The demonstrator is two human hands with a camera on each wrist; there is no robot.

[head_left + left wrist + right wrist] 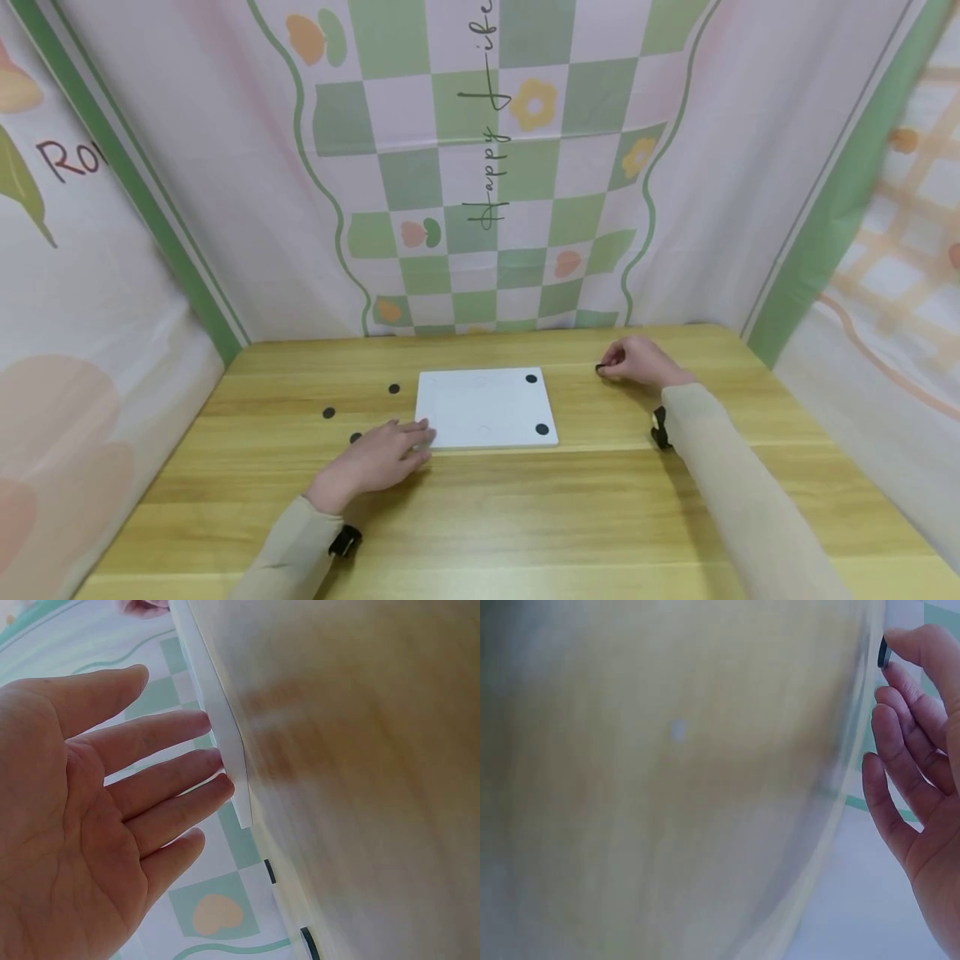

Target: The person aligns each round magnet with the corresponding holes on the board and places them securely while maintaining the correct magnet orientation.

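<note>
Left hand (378,458): one, left of centre in the lower part of the head frame; its fingers are stretched and slightly spread, with fingertips touching the white board (472,408) at its lower left corner.
Right hand (641,362): one, right of centre in the head frame; thumb and forefinger pinch one black disc (884,652), and the other fingers are loosely bent. Whether this disc touches the worktop (495,517), I cannot tell.
White board: one, lying flat in the lower centre of the head frame, between the two hands.
Discs on the board: two, an upper right disc (531,378) and a lower right disc (542,429).
Discs left of the board: three, all on the worktop; a nearest disc (394,388), a farthest left disc (328,412), and a half-covered disc (356,438) behind the left hand.
Black discs in total: six in view.
Sleeves: two, beige, each with one black wrist device, left device (345,542) and right device (660,427).
Checked cloth (465,175): one, green and white, upper centre of the head frame.
</note>
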